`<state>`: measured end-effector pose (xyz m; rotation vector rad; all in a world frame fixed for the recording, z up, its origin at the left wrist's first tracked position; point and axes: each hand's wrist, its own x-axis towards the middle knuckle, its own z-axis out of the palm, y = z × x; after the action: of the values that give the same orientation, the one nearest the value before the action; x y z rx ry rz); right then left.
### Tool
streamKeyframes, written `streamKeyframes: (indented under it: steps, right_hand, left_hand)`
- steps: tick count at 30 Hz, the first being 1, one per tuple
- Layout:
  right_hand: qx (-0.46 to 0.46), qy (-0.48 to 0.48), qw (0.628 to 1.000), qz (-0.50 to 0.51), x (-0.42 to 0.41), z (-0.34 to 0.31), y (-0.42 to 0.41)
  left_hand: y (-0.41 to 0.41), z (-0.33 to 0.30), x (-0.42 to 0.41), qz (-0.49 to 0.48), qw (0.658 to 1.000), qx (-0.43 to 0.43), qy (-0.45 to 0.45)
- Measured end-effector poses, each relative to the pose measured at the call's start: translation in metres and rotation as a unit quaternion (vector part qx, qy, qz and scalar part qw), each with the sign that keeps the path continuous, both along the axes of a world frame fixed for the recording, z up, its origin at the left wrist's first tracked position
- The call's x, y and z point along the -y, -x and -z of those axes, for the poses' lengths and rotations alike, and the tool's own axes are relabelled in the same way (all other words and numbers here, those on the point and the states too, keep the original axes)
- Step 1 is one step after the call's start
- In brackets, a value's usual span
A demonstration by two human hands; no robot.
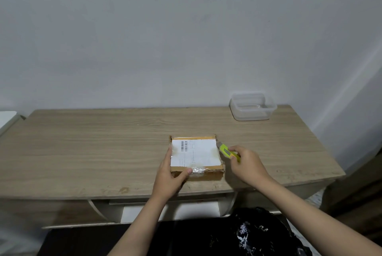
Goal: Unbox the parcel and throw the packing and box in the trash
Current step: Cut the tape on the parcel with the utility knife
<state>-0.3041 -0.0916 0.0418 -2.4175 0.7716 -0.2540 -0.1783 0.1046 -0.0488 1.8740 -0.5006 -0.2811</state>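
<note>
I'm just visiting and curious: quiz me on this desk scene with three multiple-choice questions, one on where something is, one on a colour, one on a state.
1. Where does the clear plastic container stand?
A. far right corner of the desk
B. on the parcel
C. near left edge

2. What colour is the box cutter?
A. red
B. yellow-green
C. black

3. What state is the parcel in?
A. flaps wide open
B. crushed flat
C. closed

Answers:
1 A, it sits by the wall at the desk's right end.
2 B, the right hand holds its bright body.
3 C, the labelled top lies flat while the left hand steadies it.
</note>
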Motion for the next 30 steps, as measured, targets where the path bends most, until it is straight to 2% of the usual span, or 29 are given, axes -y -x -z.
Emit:
streamKeyframes:
  steps: [14, 20, 30]
  right_hand:
    - [-0.029, 0.031, 0.999, 0.000, -0.008, -0.002, -0.014]
    - [-0.100, 0.051, 0.993, -0.041, -0.003, -0.014, -0.023]
    - [-0.155, 0.046, 0.984, -0.070, -0.008, -0.027, -0.025]
  left_hand:
    - [0.004, 0.004, 0.002, -0.019, 1.000, -0.003, 0.004]
    - [0.002, 0.007, 0.001, -0.021, 1.000, 0.005, -0.020]
    - [0.003, 0.006, 0.001, -0.024, 0.999, 0.034, -0.034]
